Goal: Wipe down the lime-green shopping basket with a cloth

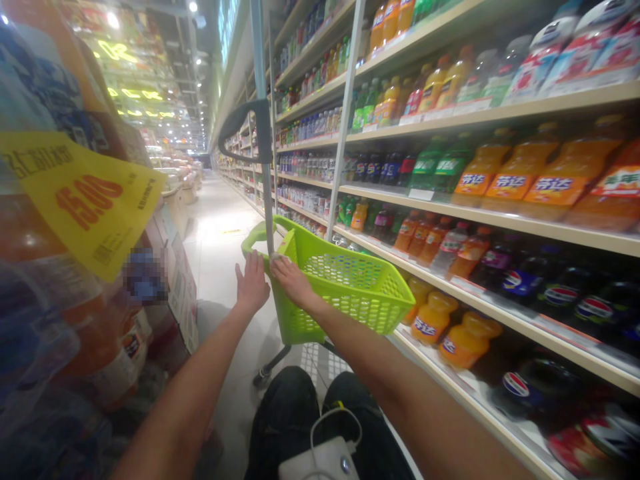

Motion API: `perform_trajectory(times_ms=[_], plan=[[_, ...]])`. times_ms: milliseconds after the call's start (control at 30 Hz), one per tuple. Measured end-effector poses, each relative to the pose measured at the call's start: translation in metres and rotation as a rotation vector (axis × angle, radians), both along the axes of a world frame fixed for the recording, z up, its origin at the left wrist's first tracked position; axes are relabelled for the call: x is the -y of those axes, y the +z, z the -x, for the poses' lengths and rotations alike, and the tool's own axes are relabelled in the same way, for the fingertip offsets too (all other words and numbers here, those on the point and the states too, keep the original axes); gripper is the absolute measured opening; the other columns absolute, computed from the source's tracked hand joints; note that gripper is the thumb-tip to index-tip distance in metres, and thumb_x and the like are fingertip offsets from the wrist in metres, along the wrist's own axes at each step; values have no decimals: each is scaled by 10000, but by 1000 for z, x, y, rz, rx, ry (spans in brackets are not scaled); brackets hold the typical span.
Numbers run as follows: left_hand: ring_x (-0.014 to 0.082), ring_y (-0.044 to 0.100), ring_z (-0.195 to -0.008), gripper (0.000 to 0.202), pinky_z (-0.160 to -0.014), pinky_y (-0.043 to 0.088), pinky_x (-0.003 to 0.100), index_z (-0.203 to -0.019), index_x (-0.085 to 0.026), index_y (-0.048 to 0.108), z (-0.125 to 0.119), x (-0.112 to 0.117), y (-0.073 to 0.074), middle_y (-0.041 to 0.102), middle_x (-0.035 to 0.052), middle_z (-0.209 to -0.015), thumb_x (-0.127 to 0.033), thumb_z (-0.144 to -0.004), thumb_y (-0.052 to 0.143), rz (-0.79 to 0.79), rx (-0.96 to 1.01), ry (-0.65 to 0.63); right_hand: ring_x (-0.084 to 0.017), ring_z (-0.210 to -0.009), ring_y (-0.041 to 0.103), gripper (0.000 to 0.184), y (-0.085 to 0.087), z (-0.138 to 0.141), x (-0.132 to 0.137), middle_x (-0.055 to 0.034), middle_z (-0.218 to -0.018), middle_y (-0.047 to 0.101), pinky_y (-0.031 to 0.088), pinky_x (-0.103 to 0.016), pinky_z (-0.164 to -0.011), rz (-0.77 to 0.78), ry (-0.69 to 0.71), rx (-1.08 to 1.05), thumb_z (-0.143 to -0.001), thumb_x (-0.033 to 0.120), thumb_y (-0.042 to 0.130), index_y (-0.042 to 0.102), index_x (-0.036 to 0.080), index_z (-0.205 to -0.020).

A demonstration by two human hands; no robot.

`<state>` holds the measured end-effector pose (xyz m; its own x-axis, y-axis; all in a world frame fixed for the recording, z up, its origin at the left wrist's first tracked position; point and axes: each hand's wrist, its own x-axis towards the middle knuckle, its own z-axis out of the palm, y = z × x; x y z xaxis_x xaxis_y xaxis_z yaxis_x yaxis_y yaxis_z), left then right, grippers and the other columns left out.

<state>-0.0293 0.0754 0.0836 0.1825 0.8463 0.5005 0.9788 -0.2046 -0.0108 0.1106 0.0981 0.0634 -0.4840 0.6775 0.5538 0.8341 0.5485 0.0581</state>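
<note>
A bright green shopping basket (350, 295) with a perforated wall stands tilted on a wheeled frame in front of me. A grey metal pole rises from its near-left end to a dark handle (263, 133). At that end my left hand (252, 283) lies with its fingers stretched out and thumb apart, close against the basket's outer wall. My right hand (293, 279) is beside it, fingers bent over the basket's rim at the foot of the pole. Its thumb is hidden. I see no goods in the visible part of the basket.
Shelves (500, 213) of soft drink bottles run along the right, close to the basket. Stacked packs of bottles (95, 360) with a yellow price sign (83, 200) crowd the left. A tiled aisle (223, 207) leads ahead. A white device with a cable (320, 460) sits at my lap.
</note>
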Motion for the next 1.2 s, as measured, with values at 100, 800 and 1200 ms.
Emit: perform_trajectory(times_ms=[100,800,1200], plan=[[244,92,-1372,731,-1085,105,516,-1391,-66,191,0,-1,1,112,126,-1491,-192,-714,434,17,-1,8,-216,-1324,266,408,9,1,-2,-104,-1366,423,319,-434,-1045,-50,36,-32,-880,86,362,477,151,-1266],[248,115,-1368,696,-1077,117,540,-1380,-63,234,12,2,-73,132,126,-1485,-142,-710,404,114,-119,-57,-272,-1306,291,412,-99,13,3,-125,-1363,421,277,-519,-1025,-10,25,80,-874,93,348,461,130,-1268],[239,112,-1369,686,-1075,118,540,-1377,-56,239,11,2,-109,140,118,-1484,-132,-712,387,193,-101,-71,-234,-1301,306,419,-139,1,17,-120,-1341,453,325,-453,-1005,75,20,-37,-882,98,338,454,160,-1280]])
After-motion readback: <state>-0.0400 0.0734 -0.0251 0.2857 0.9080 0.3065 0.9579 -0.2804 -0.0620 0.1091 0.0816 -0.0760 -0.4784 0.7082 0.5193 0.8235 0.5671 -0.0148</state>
